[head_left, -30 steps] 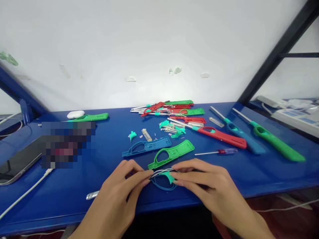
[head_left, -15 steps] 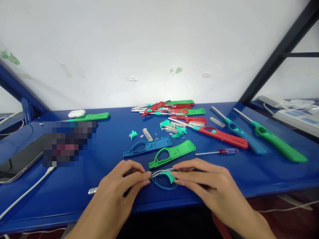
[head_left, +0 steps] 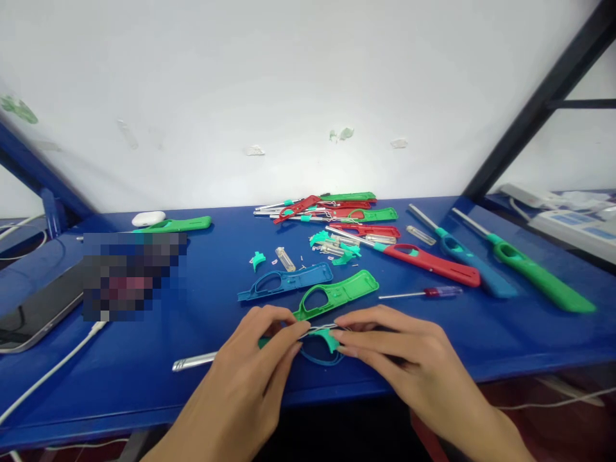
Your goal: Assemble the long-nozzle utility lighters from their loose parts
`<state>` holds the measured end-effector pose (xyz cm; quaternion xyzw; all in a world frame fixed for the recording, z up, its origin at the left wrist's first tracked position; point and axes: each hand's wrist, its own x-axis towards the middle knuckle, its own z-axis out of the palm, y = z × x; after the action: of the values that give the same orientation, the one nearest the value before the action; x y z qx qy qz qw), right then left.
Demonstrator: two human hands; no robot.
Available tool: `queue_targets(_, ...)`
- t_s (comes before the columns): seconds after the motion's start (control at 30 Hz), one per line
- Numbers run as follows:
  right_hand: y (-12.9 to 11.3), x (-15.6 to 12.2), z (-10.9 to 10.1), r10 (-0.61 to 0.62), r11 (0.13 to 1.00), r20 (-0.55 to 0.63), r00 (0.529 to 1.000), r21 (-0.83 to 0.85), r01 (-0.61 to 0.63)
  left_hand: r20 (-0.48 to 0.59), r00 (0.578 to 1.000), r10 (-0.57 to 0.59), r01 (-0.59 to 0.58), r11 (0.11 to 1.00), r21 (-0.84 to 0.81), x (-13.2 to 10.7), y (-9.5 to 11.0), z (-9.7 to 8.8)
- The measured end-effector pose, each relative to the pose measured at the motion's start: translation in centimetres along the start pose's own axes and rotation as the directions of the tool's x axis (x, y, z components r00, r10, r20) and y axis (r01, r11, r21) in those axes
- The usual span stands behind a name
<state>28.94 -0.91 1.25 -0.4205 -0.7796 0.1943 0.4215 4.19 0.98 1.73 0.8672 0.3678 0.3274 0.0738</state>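
Near the front edge of the table, my left hand (head_left: pixel 255 359) is closed, its thumb and fingers pinching the thin white wires (head_left: pixel 318 329) of a lighter. Across from it, my right hand (head_left: pixel 409 350) is closed on a teal trigger (head_left: pixel 330 341). Beneath both hands lies a blue lighter casing half (head_left: pixel 321 361), mostly covered by my fingers. A metal lighter tube (head_left: pixel 195 361) sticks out to the left of my left hand. Just beyond my fingers rest a green casing half (head_left: pixel 353 292) and another blue casing half (head_left: pixel 305 278).
A screwdriver (head_left: pixel 440 292) lies to the right, below a red lighter (head_left: pixel 433 264), a blue lighter (head_left: pixel 476 266) and a green lighter (head_left: pixel 543 276). Opened lighter parts (head_left: pixel 337 212) are piled at the back. A phone (head_left: pixel 41 305) and a white cable (head_left: pixel 58 366) are on the left.
My left hand has slid right along the wires, closer to my right hand, uncovering more of the metal tube. The right hand stays nearly in place on the trigger.
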Motion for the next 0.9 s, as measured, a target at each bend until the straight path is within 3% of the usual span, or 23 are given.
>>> queue_targets(0.23, -0.1, 0.0, -0.1, -0.039, 0.999, 0.006, 0.999, -0.036, 0.039, 0.053, 0.999, -0.007, 0.008, 1.0, -0.02, 0.7, 0.1, 0.0)
queue_targets(0.33, -0.2, 0.1, -0.1, -0.048, 0.998, -0.001, 0.999, -0.051, 0.048, 0.074, 0.996, 0.043, -0.045, 0.999, 0.029, 1.0, -0.2, -0.1)
queue_targets(0.5, -0.2, 0.2, -0.1, -0.06, 0.996, 0.003, 0.998, -0.065, 0.061, 0.024, 0.992, 0.128, -0.129, 0.989, 0.078, 1.1, -0.3, 0.4)
queue_targets(0.7, -0.4, 0.2, -0.1, 0.062, 0.998, -0.006, 0.998, -0.014, -0.062, 0.008, 0.992, 0.129, -0.128, 0.979, 0.158, 0.9, 0.0, 0.7)
queue_targets(0.9, -0.7, 0.3, -1.7, 0.153, 0.985, -0.05, 0.987, -0.072, -0.157, -0.014, 0.986, 0.166, -0.159, 0.965, 0.207, 0.9, 0.5, 0.6)
